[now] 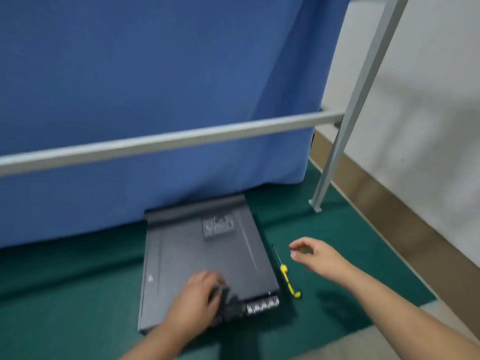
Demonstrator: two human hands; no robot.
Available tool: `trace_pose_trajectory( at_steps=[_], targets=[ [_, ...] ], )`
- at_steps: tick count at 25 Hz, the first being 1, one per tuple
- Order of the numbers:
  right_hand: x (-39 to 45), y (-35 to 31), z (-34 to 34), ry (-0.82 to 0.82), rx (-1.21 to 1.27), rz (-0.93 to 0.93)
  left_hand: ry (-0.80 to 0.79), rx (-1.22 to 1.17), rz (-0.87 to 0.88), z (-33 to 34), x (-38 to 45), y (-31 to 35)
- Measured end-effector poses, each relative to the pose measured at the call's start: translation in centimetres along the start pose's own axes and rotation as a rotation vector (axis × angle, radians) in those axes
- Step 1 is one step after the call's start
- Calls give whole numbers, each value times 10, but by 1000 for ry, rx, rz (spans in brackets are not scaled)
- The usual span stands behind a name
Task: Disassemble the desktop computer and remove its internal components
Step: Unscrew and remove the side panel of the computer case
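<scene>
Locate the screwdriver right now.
Head view: the screwdriver lies on the green mat just right of the computer case, below the empty right hand.

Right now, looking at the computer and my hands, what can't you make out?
All in the head view:
- Label on the case: blurred, text unreadable.
- Ports at the near edge: blurred, types unclear.
- Left hand: its fingers cover a dark part at the case's near edge; the grip is hidden.
- Screwdriver tip: too thin to tell its type.
- Case interior: hidden by the closed cover.
- Right hand: motion blur, seems to hold nothing.
</scene>
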State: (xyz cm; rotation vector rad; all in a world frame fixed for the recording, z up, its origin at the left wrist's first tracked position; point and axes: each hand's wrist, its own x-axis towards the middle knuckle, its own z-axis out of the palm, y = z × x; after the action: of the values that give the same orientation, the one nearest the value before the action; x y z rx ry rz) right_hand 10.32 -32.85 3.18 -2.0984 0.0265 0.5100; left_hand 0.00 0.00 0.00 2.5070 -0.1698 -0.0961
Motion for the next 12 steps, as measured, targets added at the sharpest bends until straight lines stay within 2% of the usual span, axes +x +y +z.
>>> trace_pose_trajectory(
  at_steps=[1, 4, 7, 12],
  targets=[
    [11, 20, 7, -17, -67, 86, -14, 72, 6, 8, 12, 1],
    [49, 75, 36, -72, -315, 286, -110, 251, -166, 38, 23, 2],
    [75, 100, 65, -94, -490, 335, -128, 316, -217, 70, 6, -4],
    [97, 111, 87, 49, -605, 362, -100, 394, -232, 73, 8, -5]
  ],
)
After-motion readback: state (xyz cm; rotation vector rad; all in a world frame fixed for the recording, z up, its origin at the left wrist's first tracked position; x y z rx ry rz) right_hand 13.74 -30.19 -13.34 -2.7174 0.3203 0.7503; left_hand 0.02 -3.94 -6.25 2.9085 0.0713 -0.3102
